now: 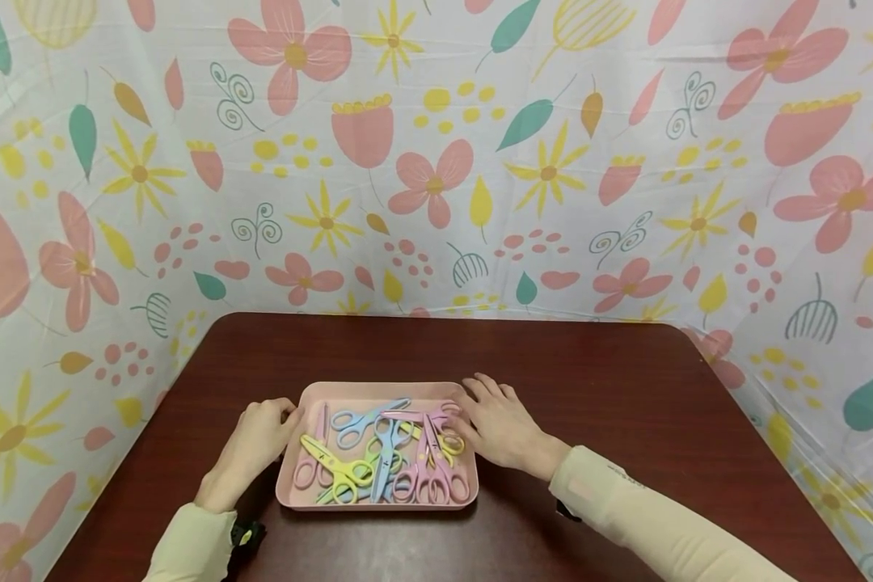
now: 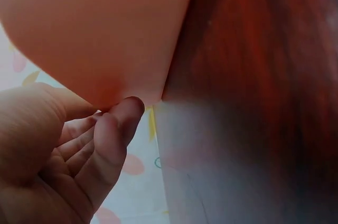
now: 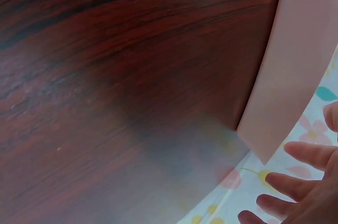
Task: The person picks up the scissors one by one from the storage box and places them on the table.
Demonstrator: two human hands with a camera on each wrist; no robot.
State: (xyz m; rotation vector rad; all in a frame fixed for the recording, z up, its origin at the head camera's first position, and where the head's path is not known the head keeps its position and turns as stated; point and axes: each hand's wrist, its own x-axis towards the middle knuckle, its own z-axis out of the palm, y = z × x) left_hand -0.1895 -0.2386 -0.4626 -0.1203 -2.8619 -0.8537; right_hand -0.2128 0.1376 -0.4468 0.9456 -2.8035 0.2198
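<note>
The pink tray (image 1: pixel 385 390) sits on the dark reddish-brown surface (image 1: pixel 436 347), towards the person's side, with a jumble of small scissors inside. The left hand (image 1: pixel 258 435) pinches its left edge between thumb and fingers. The right hand (image 1: pixel 500 424) lies at the far right corner, fingers spread and fairly straight; I can't tell how firmly it touches the rim, if at all.

It also gets in the way of my view, covering that corner and coming up against some pink handles. Within the tray, yellow scissors (image 1: pixel 335 467) lie slantwise on the left, partly over pink-purple scissors (image 1: pixel 322 424) by the left wall. Pale blue scissors (image 1: pixel 369 418) lie near the far side, more blue ones (image 1: pixel 384 461) cross the middle, and pink scissors (image 1: pixel 431 453) crowd the right. Green pieces show underneath, too overlapped for me to count.

Cream sleeves (image 1: pixel 622 501) reach in from both sides, and a dark band (image 1: pixel 246 535) with a yellow spot hangs at the left wrist. Behind and beside the surface, a white cloth (image 1: pixel 436 105) printed with pink, yellow and green flowers and leaves covers the walls, creased in places.
</note>
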